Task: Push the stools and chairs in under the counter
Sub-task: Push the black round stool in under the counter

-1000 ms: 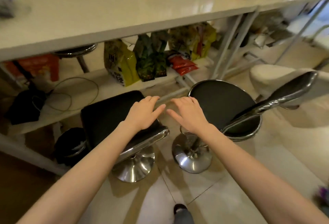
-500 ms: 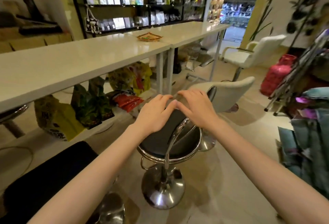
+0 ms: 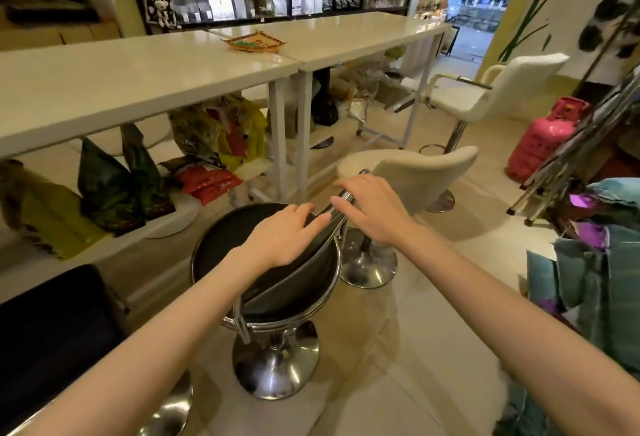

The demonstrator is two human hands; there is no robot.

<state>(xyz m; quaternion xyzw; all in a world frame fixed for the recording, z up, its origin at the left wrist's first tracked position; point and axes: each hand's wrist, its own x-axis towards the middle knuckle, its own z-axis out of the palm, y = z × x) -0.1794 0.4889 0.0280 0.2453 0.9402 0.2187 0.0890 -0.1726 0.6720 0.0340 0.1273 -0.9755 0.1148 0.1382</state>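
Observation:
A round black bar stool (image 3: 225,245) with a chrome rim, low black backrest and chrome pedestal stands on the floor in front of the white counter (image 3: 138,78). My left hand (image 3: 284,238) lies flat on the top of its backrest. My right hand (image 3: 374,210) rests on the chrome end of the same backrest, fingers spread. A square black stool (image 3: 52,331) sits at the lower left. A cream stool (image 3: 415,175) stands just behind the black one, and a white armchair stool (image 3: 502,89) is farther right.
Several snack bags (image 3: 114,186) lie on the low shelf under the counter, between its white legs (image 3: 280,144). A small woven tray (image 3: 254,42) sits on the counter. A pink gas cylinder (image 3: 543,137) and leaning metal poles (image 3: 581,148) crowd the right side.
My view has swung right from the square black stool to the round one. Both hands have left the square stool's seat and come down onto the round stool's backrest.

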